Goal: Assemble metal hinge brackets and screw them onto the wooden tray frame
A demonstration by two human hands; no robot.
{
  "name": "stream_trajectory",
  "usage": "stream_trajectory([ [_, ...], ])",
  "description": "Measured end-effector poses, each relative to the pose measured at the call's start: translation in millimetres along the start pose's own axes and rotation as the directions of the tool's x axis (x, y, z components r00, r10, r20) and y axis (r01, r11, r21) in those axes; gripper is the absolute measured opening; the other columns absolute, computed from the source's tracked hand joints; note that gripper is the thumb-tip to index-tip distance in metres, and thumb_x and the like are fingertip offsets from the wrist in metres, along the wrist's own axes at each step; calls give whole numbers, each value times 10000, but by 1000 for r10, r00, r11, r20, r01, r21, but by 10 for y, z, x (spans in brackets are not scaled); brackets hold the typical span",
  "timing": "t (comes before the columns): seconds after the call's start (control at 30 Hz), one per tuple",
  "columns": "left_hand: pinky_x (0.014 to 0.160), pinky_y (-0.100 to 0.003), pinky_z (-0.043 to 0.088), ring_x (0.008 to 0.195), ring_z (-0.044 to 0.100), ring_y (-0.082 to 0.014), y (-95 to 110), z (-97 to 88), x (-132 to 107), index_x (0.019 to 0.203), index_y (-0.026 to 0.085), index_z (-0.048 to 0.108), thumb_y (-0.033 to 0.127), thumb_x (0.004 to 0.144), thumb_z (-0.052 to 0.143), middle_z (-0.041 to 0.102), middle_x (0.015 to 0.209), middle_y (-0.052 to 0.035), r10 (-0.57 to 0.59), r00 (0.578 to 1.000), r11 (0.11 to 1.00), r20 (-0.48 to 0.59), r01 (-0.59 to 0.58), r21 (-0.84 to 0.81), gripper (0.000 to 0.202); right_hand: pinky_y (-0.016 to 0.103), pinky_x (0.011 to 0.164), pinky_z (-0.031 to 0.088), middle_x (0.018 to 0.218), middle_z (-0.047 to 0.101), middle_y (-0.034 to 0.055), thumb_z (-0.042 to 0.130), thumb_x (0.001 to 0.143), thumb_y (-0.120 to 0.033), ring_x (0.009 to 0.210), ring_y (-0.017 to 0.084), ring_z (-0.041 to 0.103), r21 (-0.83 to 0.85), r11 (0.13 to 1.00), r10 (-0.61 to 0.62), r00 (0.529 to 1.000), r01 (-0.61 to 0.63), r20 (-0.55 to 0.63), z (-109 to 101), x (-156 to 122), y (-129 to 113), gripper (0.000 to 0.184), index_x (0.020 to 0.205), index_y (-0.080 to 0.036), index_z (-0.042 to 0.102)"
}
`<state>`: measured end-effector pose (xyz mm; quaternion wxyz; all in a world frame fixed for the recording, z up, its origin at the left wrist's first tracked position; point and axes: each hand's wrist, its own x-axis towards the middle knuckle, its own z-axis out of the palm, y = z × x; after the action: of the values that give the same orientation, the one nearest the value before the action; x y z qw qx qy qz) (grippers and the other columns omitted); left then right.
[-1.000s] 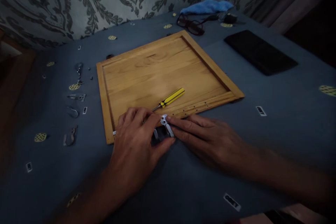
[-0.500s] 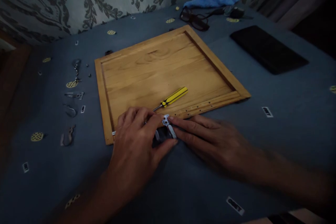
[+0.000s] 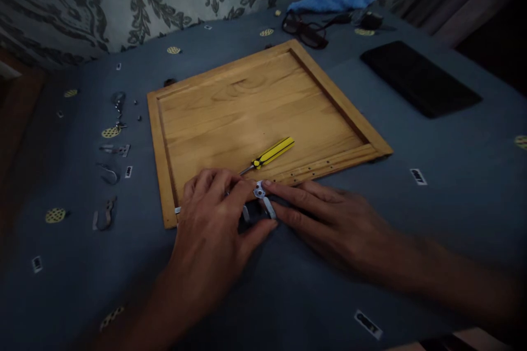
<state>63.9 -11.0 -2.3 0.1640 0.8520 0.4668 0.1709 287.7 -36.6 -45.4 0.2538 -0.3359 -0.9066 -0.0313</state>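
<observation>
As the left hand [image 3: 214,225] grips a silver metal bracket [image 3: 259,190] at the edge of a framed tan wooden panel [image 3: 247,104], the right hand [image 3: 335,219], fingers outstretched, touches the bracket.

Wooden panel [image 3: 255,104]: honey-brown, lying flat, slightly askew. Raised frame around a recessed centre; grain swirls near the far side. Small dark holes dot the near rail, right of the fitting.

Metal fitting [image 3: 259,190]: silvery, small, at the panel's near edge. Plate end shows dark holes; a pale arm slants down and right, out past the edge. Curved grey piece just left; join unclear, partly hidden.

Screwdriver [image 3: 274,153]: yellow handle, black stripes. Rests diagonally on the panel, handle up-right, shank toward the near rail. Tip hidden.
</observation>
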Motion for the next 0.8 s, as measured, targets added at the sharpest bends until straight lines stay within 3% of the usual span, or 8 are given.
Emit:
stream_trajectory([
  [0.5, 896, -499, 472, 1034, 609, -311, -13, -8, -4, 1098, 219, 737, 302, 878, 837, 714, 1091, -70, -2, 1000, 1000, 14, 2, 11, 255, 351, 862, 588, 1376, 718, 143, 368, 1104, -125, 1028, 225, 577, -41, 999, 6, 997, -3, 82, -32, 27, -33, 365, 1291, -109, 682],
  [0.7, 887, -498, 475, 1032, 617, -309, -13, -8, -3, 1076, 220, 736, 291, 869, 841, 723, 1088, -69, 3, 1000, 1000, 13, -3, 20, 242, 333, 746, 573, 1374, 725, 113, 369, 1104, -134, 1015, 225, 573, -56, 998, 29, 993, -23, 111, -41, 31, -40, 378, 1281, -140, 703],
  [0.8, 894, -495, 474, 1039, 620, -306, -8, -17, -1, 1066, 232, 736, 296, 868, 838, 724, 1089, -61, -2, 1000, 1000, 20, 2, 17, 231, 335, 762, 578, 1391, 719, 108, 393, 1099, -141, 1043, 226, 579, -50, 998, 29, 992, -23, 124, -41, 16, -39, 367, 1294, -149, 704],
])
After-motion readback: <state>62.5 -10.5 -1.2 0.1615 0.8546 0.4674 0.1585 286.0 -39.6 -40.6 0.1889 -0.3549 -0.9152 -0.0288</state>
